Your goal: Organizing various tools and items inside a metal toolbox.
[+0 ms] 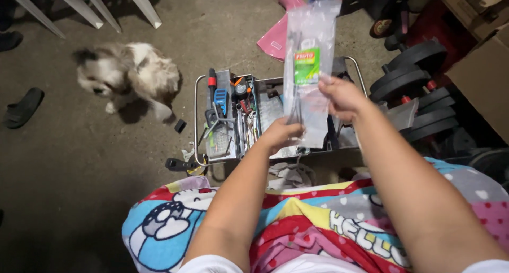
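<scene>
Bare grey concrete floor (pixel 79 161), dimly lit; lower left falls into shadow. 1 open metal toolbox with fold-out trays (pixel 238 119) sits on the floor ahead of the person's knees. Its contents are small and crowded; individual tools are hard to tell apart, apart from 1 red-handled screwdriver (pixel 212 82). The toolbox's middle is hidden behind the bag.

Both arms reach forward over a bright cartoon-print cloth (pixel 297 220) on the lap. Held up between the hands: 1 long clear plastic bag with a green and red label, holding thin cable ties (pixel 307 61); tie count cannot be read. Left hand (pixel 280 135) pinches the bag's lower edge, fingers closed on it. Right hand (pixel 342 97) grips the bag's right side at mid-height, fingers curled around the plastic.

1 small fluffy white-and-brown dog (pixel 130 74) stands left of the toolbox, blurred. 1 dark slipper (pixel 22 107) lies at far left. Black dumbbell weight plates (pixel 413 79) are stacked at right, partly cut off by cardboard boxes (pixel 482 76). A pink plastic object (pixel 278 34) is partly hidden behind the bag.
</scene>
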